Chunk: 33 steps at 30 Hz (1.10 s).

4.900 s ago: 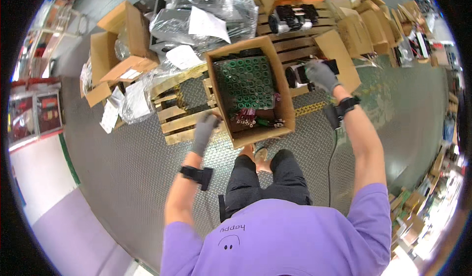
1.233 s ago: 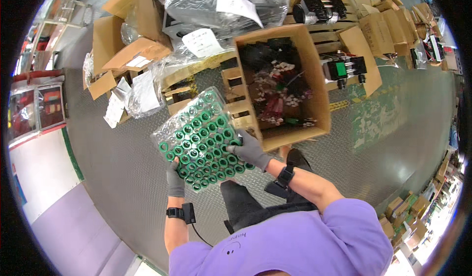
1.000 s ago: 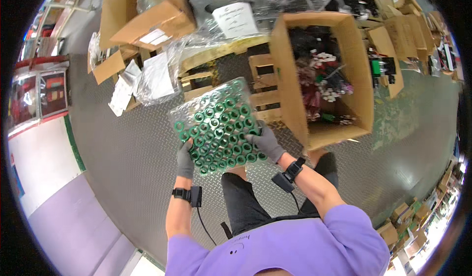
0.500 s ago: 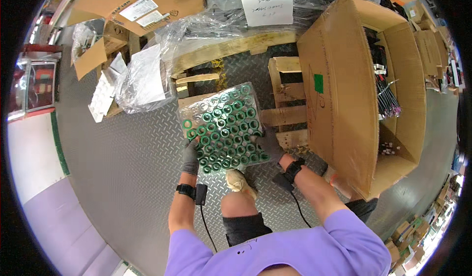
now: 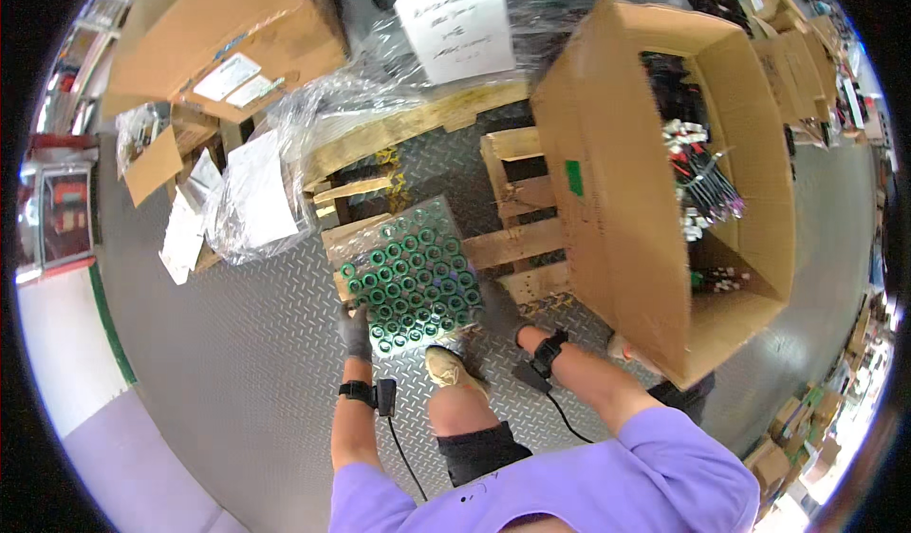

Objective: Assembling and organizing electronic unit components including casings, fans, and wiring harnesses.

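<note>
Head | left hand [image 5: 356,334] grips green-ring tray [image 5: 362,248] | right hand [image 5: 501,313] alongside

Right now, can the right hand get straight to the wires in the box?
Probably not: the open box's left wall stands between the right hand and the wires; reaching over looks possible.

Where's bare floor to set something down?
Widest patch: floor left of the tray, between the left hand and the white wall panel. Another lies right of the big open carton. Crowded: beyond the tray, with pallet slats, papers, plastic wrap.
</note>
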Motion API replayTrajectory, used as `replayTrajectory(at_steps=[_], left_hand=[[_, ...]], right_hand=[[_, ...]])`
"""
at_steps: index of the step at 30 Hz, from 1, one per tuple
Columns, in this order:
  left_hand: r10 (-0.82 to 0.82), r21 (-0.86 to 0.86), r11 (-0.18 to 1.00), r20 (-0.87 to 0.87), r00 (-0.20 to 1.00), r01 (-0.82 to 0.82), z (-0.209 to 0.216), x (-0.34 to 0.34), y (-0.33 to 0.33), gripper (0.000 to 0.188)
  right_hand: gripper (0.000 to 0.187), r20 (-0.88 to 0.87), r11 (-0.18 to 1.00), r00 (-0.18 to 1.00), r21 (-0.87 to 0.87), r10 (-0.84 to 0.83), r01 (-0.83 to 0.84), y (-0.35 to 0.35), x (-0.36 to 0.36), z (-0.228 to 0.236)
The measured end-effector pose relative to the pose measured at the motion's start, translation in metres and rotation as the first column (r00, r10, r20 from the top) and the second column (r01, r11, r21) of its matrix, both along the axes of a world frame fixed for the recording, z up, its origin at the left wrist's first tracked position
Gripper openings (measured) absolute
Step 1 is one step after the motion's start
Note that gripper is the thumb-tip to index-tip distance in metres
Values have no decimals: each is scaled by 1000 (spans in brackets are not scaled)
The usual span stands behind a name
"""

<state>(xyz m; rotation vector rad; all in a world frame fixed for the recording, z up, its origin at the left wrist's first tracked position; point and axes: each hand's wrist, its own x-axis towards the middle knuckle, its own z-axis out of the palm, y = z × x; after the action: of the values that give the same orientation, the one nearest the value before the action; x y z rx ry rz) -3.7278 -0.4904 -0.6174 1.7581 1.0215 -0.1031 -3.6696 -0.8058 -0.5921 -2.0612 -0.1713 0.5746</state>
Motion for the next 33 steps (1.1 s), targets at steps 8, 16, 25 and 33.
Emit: replayTrajectory(at_steps=[8,16,25,33], left_hand=[[23,-598,791,-185,982,-131,125,27,-111,22],[-397,-656,676,61,916,337,305,44,-298,17],[-245,-652,713,113,963,257,360,96,-416,11],[-81,-574,815,14,997,74,350,154,-480,13]], right_hand=[[40,-451,902,785,275,426,-332,-68,1,228],[37,-230,959,934,140,274,-247,-171,58,392],[37,-173,961,985,-274,-4,-44,-334,134,338],[74,-199,870,980,-488,-28,-74,-369,199,270]])
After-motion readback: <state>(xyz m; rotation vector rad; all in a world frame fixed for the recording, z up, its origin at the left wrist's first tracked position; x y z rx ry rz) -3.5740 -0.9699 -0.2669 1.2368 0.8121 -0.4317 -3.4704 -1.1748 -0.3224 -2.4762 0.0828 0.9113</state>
